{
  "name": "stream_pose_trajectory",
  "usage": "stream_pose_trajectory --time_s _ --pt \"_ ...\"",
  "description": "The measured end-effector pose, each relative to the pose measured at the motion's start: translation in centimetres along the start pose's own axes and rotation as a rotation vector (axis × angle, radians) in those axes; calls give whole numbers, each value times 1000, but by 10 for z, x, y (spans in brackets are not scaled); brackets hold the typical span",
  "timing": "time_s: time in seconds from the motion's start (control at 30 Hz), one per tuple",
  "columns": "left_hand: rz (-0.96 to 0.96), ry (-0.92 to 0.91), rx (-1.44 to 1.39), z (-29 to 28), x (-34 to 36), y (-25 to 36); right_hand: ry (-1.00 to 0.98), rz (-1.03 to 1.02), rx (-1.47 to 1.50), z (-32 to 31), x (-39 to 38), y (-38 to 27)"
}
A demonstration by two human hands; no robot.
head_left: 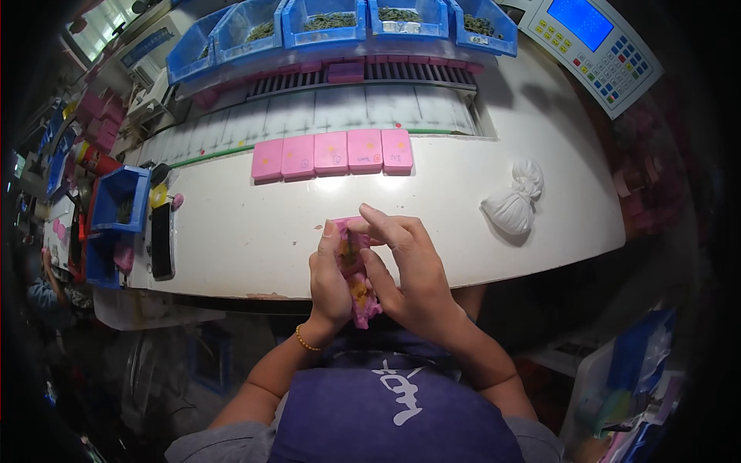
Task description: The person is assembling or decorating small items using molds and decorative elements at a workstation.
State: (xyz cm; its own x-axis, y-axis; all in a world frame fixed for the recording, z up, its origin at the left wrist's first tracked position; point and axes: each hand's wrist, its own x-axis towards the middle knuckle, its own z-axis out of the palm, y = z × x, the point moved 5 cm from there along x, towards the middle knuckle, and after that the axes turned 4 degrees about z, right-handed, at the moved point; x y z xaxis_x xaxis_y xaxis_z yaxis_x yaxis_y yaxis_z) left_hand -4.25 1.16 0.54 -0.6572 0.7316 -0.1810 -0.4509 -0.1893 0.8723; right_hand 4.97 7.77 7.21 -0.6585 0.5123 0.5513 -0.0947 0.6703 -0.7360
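Observation:
Close to the table's near edge, I have a pink rubber mould (361,299) between my two hands, bent apart so its inside shows. Yellowish patches and something dark green are visible in it. My left hand (330,282) is wrapped along its left side, thumb up at the top. From the right, my right hand (417,274) grips the mould with thumb and bent fingers, one finger raised over the upper end. Its fingers partly cover the opening. Beyond my hands, several closed pink moulds (332,154) stand in a row on the white table (231,224).
A tied white cloth pouch (513,202) lies to the right. Blue bins (324,35) of small dark green pieces line the back, above a slatted rack (421,75). At back right is a keypad panel (593,42). A black oblong object (162,241) and blue bins (122,197) sit left.

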Motion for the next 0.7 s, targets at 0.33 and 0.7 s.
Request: stream_pose_trajectory --time_s 0.33,0.7 --pt "-14 39 20 7 -4 2 -1 70 76 0 4 7" --pt "-67 -134 -108 -12 5 -16 69 -1 -63 -3 -19 5"
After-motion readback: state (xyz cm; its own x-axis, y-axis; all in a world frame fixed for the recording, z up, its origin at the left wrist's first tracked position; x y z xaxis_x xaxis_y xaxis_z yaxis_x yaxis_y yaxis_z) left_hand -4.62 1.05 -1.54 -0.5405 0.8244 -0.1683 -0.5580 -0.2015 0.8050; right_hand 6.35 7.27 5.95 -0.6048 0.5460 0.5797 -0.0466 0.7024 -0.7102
